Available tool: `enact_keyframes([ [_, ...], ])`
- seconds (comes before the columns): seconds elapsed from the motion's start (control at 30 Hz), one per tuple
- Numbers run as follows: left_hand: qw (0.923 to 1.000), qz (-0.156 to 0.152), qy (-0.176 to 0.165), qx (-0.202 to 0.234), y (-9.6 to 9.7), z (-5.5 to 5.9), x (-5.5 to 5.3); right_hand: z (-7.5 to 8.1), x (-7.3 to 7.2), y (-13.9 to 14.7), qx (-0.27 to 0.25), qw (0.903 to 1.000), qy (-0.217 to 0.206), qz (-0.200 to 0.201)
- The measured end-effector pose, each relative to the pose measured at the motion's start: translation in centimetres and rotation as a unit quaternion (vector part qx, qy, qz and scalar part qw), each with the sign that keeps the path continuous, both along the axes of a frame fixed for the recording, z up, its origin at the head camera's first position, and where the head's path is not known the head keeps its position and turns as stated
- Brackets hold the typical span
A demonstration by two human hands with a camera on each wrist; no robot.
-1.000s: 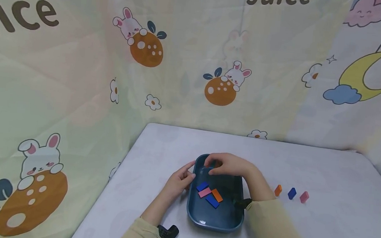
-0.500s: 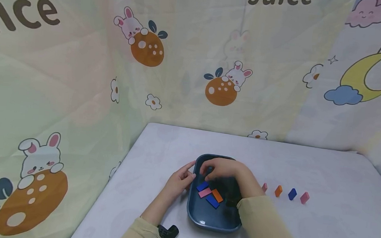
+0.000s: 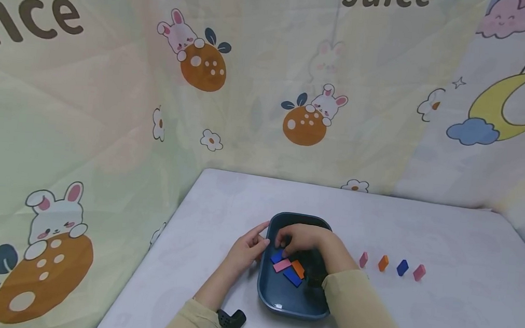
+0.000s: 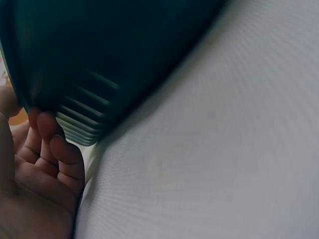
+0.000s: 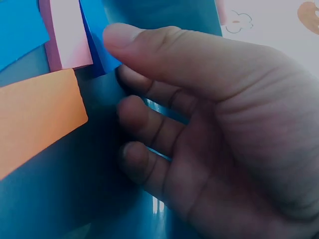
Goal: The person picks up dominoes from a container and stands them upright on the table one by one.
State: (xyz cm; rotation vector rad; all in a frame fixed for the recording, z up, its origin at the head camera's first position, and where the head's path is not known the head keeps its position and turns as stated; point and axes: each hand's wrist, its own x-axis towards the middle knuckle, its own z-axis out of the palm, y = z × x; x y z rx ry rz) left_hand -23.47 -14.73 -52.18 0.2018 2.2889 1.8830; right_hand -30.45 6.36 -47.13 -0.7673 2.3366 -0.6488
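Observation:
My left hand (image 3: 243,251) grips the left side of a dark blue plastic tray (image 3: 274,296), thumb at the rim and fingers curled against the outer wall (image 4: 84,107). Inside the tray, my right hand (image 3: 305,238) pinches a blue domino block (image 3: 276,258) near the left wall; its thumb lies on the block's end in the right wrist view, and the index finger is hidden behind it. A pink domino (image 3: 282,265), an orange domino (image 3: 298,269) and a second blue domino (image 3: 292,277) lie close together beside it.
Right of the tray, a row of dominoes stands on end on the white table (image 3: 465,307): pink (image 3: 364,260), orange (image 3: 383,263), blue (image 3: 402,267) and pink (image 3: 419,272). A printed cloth backdrop (image 3: 261,70) rises behind the table's far edge.
My right hand has come down and toward me inside the tray, onto the blue domino. As the forearm moved left, the leftmost pink standing domino came into view. My left hand stayed put.

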Motion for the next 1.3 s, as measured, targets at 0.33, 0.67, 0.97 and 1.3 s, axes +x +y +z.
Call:
enact_keyframes([
  [0.33,1.0000,0.001,0.000,0.001,0.1,-0.2,0.0,0.1,0.3,-0.1,0.008,0.9996,0.023,0.017],
  [0.67,1.0000,0.003,-0.005,-0.001,0.2,0.0,0.0,-0.3,0.2,0.1,0.009,0.9989,0.045,0.001],
  [0.97,1.0000,0.003,0.003,0.001,0.2,-0.3,-0.1,-0.5,0.1,-0.1,0.019,0.9972,0.069,0.022],
  [1.3,0.9999,0.011,-0.010,0.001,0.3,-0.3,0.1,0.7,0.3,0.7,0.017,0.9957,0.091,-0.007],
])
